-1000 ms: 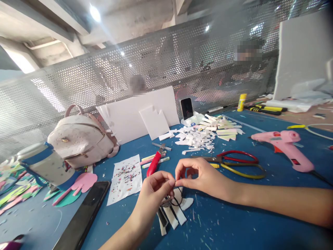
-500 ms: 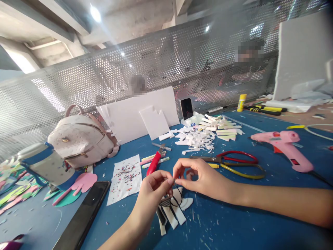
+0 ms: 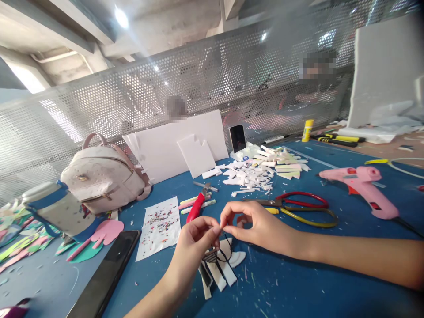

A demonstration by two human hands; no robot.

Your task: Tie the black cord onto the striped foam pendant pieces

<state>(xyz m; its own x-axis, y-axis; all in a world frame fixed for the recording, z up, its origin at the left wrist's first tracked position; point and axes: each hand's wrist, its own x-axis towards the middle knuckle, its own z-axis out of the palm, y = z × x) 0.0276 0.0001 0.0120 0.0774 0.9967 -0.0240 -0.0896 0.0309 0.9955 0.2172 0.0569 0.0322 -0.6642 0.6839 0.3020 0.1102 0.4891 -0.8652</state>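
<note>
My left hand [image 3: 198, 240] and my right hand [image 3: 253, 223] meet over the blue table, both closed in a pinch, fingertips touching. What sits between the fingertips is too small to make out. Just under my left fingers shows a small dark striped piece [image 3: 210, 256], joined by a thin black cord loop [image 3: 228, 255]; my left hand seems to hold it. Below lie several white foam strips [image 3: 217, 276], some with dark edges, and a rounded white piece [image 3: 239, 259]. Red-handled pliers [image 3: 197, 207] lie behind my left hand; scissors [image 3: 308, 207] with red and yellow handles lie behind my right.
A pink glue gun [image 3: 367, 185] lies at right. White scraps [image 3: 248, 176] are heaped behind, near a propped phone [image 3: 237, 138]. To the left are a paper sheet [image 3: 160, 227] with coloured bits, a black phone [image 3: 106, 274], a cup [image 3: 59, 212] and a backpack [image 3: 102, 176].
My right fingertips have shifted very slightly to the left against my left fingertips. Everything else stays where it was.
</note>
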